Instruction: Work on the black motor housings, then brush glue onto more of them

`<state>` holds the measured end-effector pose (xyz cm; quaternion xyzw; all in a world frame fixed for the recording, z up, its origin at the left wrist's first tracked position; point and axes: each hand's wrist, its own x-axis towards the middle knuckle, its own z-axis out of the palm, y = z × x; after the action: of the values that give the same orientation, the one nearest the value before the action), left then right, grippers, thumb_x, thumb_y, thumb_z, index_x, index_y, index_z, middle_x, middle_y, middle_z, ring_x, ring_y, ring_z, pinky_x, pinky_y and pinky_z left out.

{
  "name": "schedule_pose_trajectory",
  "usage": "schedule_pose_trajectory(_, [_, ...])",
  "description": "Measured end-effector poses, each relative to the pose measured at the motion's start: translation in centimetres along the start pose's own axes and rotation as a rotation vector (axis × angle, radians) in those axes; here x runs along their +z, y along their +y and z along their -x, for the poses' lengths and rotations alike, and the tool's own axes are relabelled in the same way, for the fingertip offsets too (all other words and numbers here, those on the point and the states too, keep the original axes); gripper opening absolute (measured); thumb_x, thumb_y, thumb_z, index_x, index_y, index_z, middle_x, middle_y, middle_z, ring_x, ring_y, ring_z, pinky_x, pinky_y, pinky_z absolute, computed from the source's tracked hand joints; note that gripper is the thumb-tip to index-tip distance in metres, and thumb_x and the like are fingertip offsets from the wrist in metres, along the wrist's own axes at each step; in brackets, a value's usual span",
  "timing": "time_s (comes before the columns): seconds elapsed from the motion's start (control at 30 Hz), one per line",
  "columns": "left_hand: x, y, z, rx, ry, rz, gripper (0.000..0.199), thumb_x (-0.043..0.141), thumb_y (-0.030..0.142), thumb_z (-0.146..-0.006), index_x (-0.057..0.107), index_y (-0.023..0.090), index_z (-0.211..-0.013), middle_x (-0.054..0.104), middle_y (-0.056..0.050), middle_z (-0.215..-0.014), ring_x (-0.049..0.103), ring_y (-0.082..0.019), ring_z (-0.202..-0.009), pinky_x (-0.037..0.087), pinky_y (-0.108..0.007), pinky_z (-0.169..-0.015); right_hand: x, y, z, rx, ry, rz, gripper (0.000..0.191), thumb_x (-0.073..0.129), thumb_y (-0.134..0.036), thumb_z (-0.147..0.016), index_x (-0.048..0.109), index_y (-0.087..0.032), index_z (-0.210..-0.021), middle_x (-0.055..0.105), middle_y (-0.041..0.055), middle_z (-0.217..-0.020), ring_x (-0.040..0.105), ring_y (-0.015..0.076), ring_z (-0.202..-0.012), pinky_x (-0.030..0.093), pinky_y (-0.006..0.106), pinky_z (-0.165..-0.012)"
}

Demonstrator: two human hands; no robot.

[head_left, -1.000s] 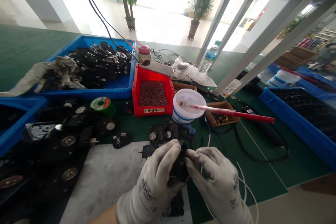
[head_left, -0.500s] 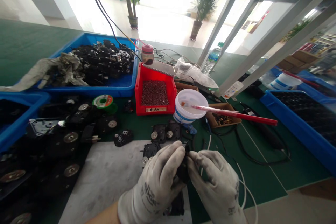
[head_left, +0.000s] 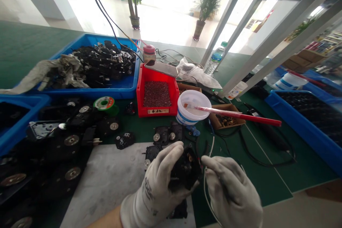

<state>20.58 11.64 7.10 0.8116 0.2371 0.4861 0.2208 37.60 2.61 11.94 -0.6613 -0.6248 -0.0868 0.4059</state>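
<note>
My left hand (head_left: 157, 185), in a white glove, is wrapped round a black plastic housing (head_left: 187, 171), its open inner side tilted up. Small parts inside the housing are too dark to make out. To its right, my gloved right hand (head_left: 232, 192) stands apart from it, thumb and fingers pressed together; whatever they pinch is hidden. A thin white cable (head_left: 205, 181) runs beside the right fingertips. Beyond the left hand lie more black housings (head_left: 161, 135) with silver discs, and another black part (head_left: 180, 211) sits on the paper sheet (head_left: 107, 181) below.
Blue bins (head_left: 112, 93) of black parts stand at the back left. A red bin (head_left: 158, 111) of small brown pieces, a white tub (head_left: 193, 114) with a red-handled brush (head_left: 240, 115), and a solder spool (head_left: 105, 105) stand ahead. Many black assemblies (head_left: 58, 146) crowd the left.
My right hand has drawn away from the housing, to the right. My left hand has turned the housing, and its open inner side now faces up.
</note>
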Motion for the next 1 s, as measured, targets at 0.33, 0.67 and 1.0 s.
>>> schedule_pose_trajectory(0.33, [-0.5, -0.2, -1.3, -0.055, -0.133, -0.039, 0.034, 0.073, 0.03, -0.093, 0.063, 0.022, -0.125, 0.063, -0.016, -0.135, 0.069, -0.029, -0.122, 0.067, -0.043, -0.096, 3.0, 0.0, 0.9, 0.694, -0.18, -0.755, 0.046, 0.056, -0.045, -0.106, 0.064, -0.018, -0.142, 0.079, 0.0124, -0.111, 0.079, 0.0227, -0.098, 0.067, 0.029, -0.081])
schedule_pose_trajectory(0.67, [-0.4, -0.2, -1.3, -0.076, -0.138, -0.04, 0.036, 0.074, 0.025, -0.088, 0.061, 0.022, -0.122, 0.061, -0.014, -0.132, 0.065, -0.029, -0.125, 0.063, -0.047, -0.102, 3.2, -0.5, 0.7, 0.782, -0.112, -0.786, 0.048, 0.062, -0.042, -0.1, 0.066, -0.017, -0.141, 0.078, 0.0082, -0.098, 0.076, 0.02, -0.083, 0.065, 0.027, -0.076])
schedule_pose_trajectory(1.0, [-0.6, -0.8, -1.1, 0.053, -0.096, -0.029, 0.017, 0.075, 0.016, -0.089, 0.063, 0.024, -0.098, 0.058, -0.015, -0.14, 0.067, -0.028, -0.126, 0.065, -0.041, -0.098, 3.0, -0.4, -0.2, 0.831, -0.065, -0.82, 0.051, 0.069, -0.046, -0.094, 0.069, -0.016, -0.134, 0.078, 0.0095, -0.098, 0.074, 0.0225, -0.084, 0.064, 0.03, -0.074])
